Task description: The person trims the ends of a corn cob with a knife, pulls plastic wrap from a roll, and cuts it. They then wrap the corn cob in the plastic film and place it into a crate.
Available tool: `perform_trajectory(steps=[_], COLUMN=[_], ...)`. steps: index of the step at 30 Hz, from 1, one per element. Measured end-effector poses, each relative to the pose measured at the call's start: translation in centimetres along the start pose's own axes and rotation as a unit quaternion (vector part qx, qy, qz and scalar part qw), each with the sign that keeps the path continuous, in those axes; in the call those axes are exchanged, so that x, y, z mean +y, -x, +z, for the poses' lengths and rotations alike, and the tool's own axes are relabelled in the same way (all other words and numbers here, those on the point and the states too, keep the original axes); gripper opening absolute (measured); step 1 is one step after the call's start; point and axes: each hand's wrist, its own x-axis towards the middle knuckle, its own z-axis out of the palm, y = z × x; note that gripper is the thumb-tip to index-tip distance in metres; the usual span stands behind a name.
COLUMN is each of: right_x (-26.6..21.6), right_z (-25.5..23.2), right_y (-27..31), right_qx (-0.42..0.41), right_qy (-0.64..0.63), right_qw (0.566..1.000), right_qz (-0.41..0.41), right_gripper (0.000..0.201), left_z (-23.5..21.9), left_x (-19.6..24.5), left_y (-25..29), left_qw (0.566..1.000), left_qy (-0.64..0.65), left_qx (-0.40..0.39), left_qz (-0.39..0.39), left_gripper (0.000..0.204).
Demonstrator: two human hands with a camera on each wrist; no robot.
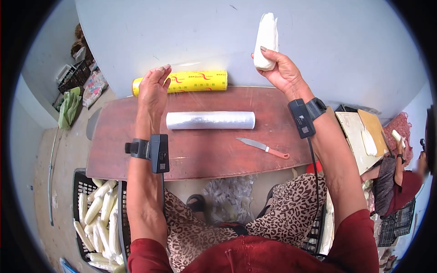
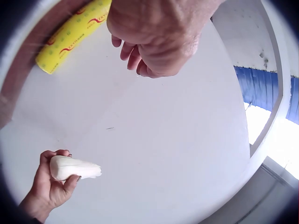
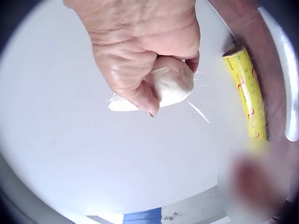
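My right hand (image 1: 284,75) grips a pale, leafy-tipped vegetable (image 1: 266,41) up at the right, thumb across it; in the right wrist view the thumb presses on the vegetable (image 3: 173,84). At the left, my raised left hand (image 1: 154,88) has its fingertips together, pinching the edge of a clear film (image 1: 189,63) that stretches faintly toward the right hand. Behind the left hand lies a yellow printed roll (image 1: 200,81). A shiny film roll (image 1: 210,120) lies across the red-brown table (image 1: 123,150), and a knife (image 1: 264,148) with a pink handle sits nearer its front edge.
A black crate (image 1: 79,182) with several wrapped pale vegetables stands at the lower left, and another crate is partly hidden by my right leg. Green and patterned bags lie on the floor at the far left. Another person (image 1: 400,191) holds a pale vegetable beside boards at the right.
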Motion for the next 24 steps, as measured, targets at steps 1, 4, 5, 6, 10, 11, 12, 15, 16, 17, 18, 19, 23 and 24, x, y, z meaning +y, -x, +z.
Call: perform_trajectory(steps=[1, 4, 5, 6, 10, 11, 12, 15, 16, 17, 18, 19, 23, 24], right_x=[-0.5, -2.4, -3.0, -3.3, -2.1, -1.1, -0.3, 2.0, 2.6, 3.0, 3.3, 3.5, 2.9, 2.8], right_z=[0.1, 0.5, 0.8, 0.6, -0.3, -0.7, -1.0, -2.1, -2.4, -2.6, -2.8, -2.9, -1.7, -1.7], right_y=[-0.7, -1.5, -1.3, -1.0, 2.1, 3.4, 4.8, 9.2, 10.7, 12.1, 13.4, 14.6, 18.2, 18.9], right_qx=[-0.002, -0.018, -0.027, -0.030, -0.042, -0.043, -0.045, -0.050, -0.050, -0.050, -0.045, -0.039, -0.020, -0.015], right_qy=[-0.006, -0.008, -0.005, -0.005, 0.017, 0.029, 0.030, 0.026, 0.021, 0.017, 0.027, 0.038, 0.100, 0.117], right_qw=[1.000, 0.998, 0.997, 0.997, 0.997, 0.997, 0.998, 0.998, 0.998, 0.998, 0.997, 0.996, 0.982, 0.979], right_qz=[-0.009, -0.057, -0.076, -0.075, -0.061, -0.053, -0.039, 0.001, 0.015, 0.029, 0.053, 0.078, 0.156, 0.169], right_gripper=[0.050, 0.050, 0.049, 0.049, 0.047, 0.047, 0.049, 0.053, 0.054, 0.056, 0.056, 0.057, 0.061, 0.062], left_z=[0.7, 2.7, 3.1, 3.1, 1.6, 1.2, 0.8, 0.5, 0.4, 0.1, -0.5, -1.3, -2.1, -2.3], left_x=[0.4, 1.9, 2.2, 2.0, 2.2, 2.4, 2.5, 4.3, 4.9, 5.2, 5.2, 5.1, 4.7, 4.7], left_y=[-0.3, -0.2, -0.1, 0.1, 1.2, 1.9, 2.7, 5.8, 7.0, 8.4, 9.4, 10.4, 14.0, 14.7], left_qw=[1.000, 0.994, 0.991, 0.992, 0.998, 0.999, 0.997, 0.984, 0.975, 0.972, 0.968, 0.963, 0.942, 0.936], left_qy=[0.009, 0.039, 0.050, 0.048, -0.011, -0.043, -0.076, -0.171, -0.210, -0.220, -0.225, -0.228, -0.252, -0.263], left_qx=[-0.007, -0.060, -0.082, -0.081, -0.045, -0.023, 0.000, -0.014, -0.016, -0.024, -0.034, -0.043, -0.057, -0.059], left_qz=[0.021, 0.078, 0.096, 0.084, 0.039, 0.017, -0.005, -0.045, -0.066, -0.077, -0.106, -0.134, -0.213, -0.228], left_gripper=[0.006, 0.005, 0.005, 0.005, 0.005, 0.006, 0.006, 0.006, 0.006, 0.005, 0.005, 0.006, 0.007, 0.007])
